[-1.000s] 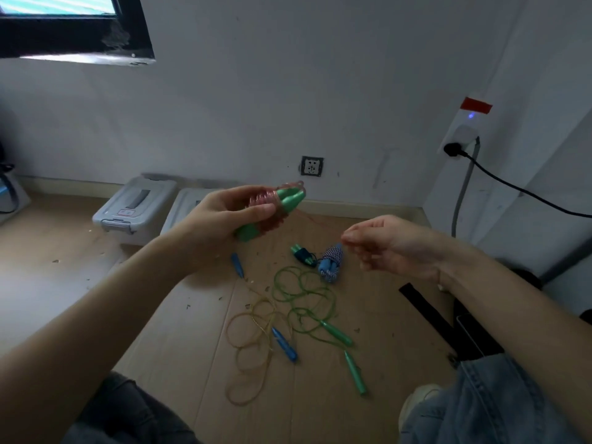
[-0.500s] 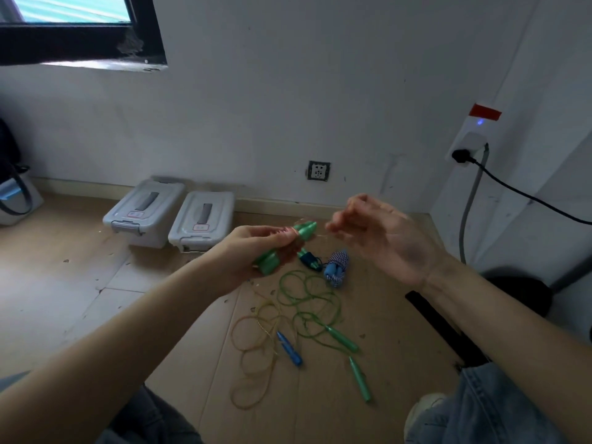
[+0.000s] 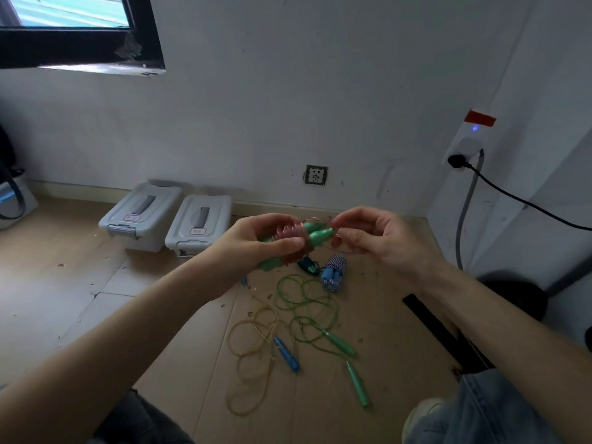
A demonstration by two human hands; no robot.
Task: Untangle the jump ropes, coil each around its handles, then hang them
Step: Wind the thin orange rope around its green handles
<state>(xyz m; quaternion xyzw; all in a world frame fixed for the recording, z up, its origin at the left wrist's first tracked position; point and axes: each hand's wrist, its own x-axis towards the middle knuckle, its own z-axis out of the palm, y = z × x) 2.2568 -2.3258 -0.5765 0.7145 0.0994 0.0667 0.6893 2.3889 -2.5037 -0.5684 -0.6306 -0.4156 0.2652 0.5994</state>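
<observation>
A: What's the left hand (image 3: 256,240) got?

B: Its grip is curled round a pair of green handles (image 3: 315,235) with pink rope (image 3: 288,233) coiled on them, held above the floor (image 3: 80,283).

A: And the right hand (image 3: 373,237)?

B: Right at the handle tips; its fingertips pinch the pink rope's loose end.

A: The rest?

B: On the floor below: a loose green rope (image 3: 307,302) with two green handles, tangled with a yellow rope (image 3: 250,354) and its blue handle (image 3: 286,354). A wound blue-white rope (image 3: 334,272) and a dark bundle (image 3: 309,265) lie just beyond. Two grey bins (image 3: 169,216) stand by the wall.
</observation>
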